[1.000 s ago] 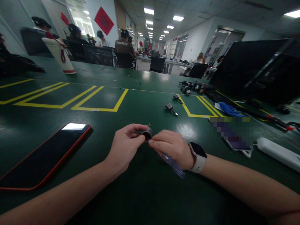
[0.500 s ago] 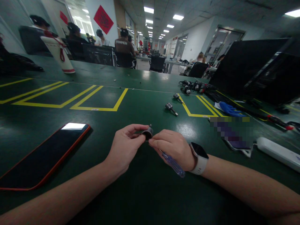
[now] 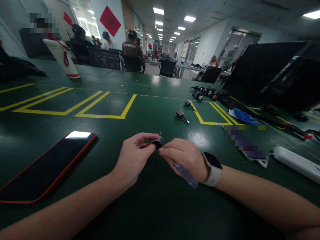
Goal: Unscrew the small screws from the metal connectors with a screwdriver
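My left hand (image 3: 133, 156) pinches a small dark metal cylindrical part (image 3: 157, 143) between thumb and fingers, just above the green table (image 3: 155, 110). My right hand (image 3: 183, 156), with a white smartwatch (image 3: 212, 166) on the wrist, is closed round a small screwdriver with a clear blue handle (image 3: 185, 174). Its tip is hidden near the part. Both hands meet at the middle of the view.
A phone in a red case (image 3: 43, 166) lies at the left. Two similar metal parts (image 3: 182, 115) lie ahead, more sit by yellow floor-tape lines. A blue glove (image 3: 245, 116), a white power strip (image 3: 296, 162) and dark monitors (image 3: 270, 71) are right. People sit at far desks.
The screwdriver handle has tilted slightly in my right hand; the hands and part stay where they were.
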Demonstrator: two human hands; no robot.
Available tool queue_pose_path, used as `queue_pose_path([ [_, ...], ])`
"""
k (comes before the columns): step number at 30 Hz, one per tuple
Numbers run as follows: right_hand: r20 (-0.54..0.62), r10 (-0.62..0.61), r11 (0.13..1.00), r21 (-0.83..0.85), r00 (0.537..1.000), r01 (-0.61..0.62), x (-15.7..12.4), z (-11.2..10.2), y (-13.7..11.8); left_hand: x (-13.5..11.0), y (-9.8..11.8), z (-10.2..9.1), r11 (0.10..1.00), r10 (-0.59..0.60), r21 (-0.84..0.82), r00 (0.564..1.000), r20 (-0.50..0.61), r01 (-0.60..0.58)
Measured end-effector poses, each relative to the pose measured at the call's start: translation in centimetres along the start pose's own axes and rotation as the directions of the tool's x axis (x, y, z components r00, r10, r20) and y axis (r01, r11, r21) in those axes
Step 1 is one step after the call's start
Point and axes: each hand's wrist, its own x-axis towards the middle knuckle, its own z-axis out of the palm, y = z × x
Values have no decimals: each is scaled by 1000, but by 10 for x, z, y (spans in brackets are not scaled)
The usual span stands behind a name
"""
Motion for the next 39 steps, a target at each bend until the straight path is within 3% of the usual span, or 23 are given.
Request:
queue_pose_path([
  [6,-64,15,996,93,998,-9,2,-3,-2,0,0,1,1000,2,9,1000,-18,-2],
  [9,-142,202,953,256,969,-162,7,-8,-3,4,0,-2,1000,-10,18,999,-49,11],
  [12,-26,522,744,502,852,-440,11,-7,2,11,4,-7,998,-56,-6,992,-117,55],
  [15,195,638,528,593,745,-608,13,0,12,16,8,-11,995,-88,-56,983,-160,80],
  [18,289,647,494,546,706,-677,12,8,21,18,11,-14,990,-110,-108,982,-151,94],
  [23,313,612,506,551,726,-664,9,17,25,17,11,-13,984,-139,-125,983,-123,123],
  [28,329,580,610,432,745,-665,14,7,23,18,6,-14,987,-127,-108,987,-97,117],
  [32,484,530,682,244,696,-689,22,-11,23,16,6,-15,988,-125,-103,988,-87,115],
  [34,542,513,632,287,666,-720,21,-12,25,15,6,-15,988,-123,-107,989,-77,114],
  [37,558,515,431,488,651,-759,15,-3,26,15,6,-14,986,-128,-118,989,-68,119],
  [39,537,519,292,619,665,-729,11,4,25,15,6,-13,985,-132,-119,989,-72,123],
])
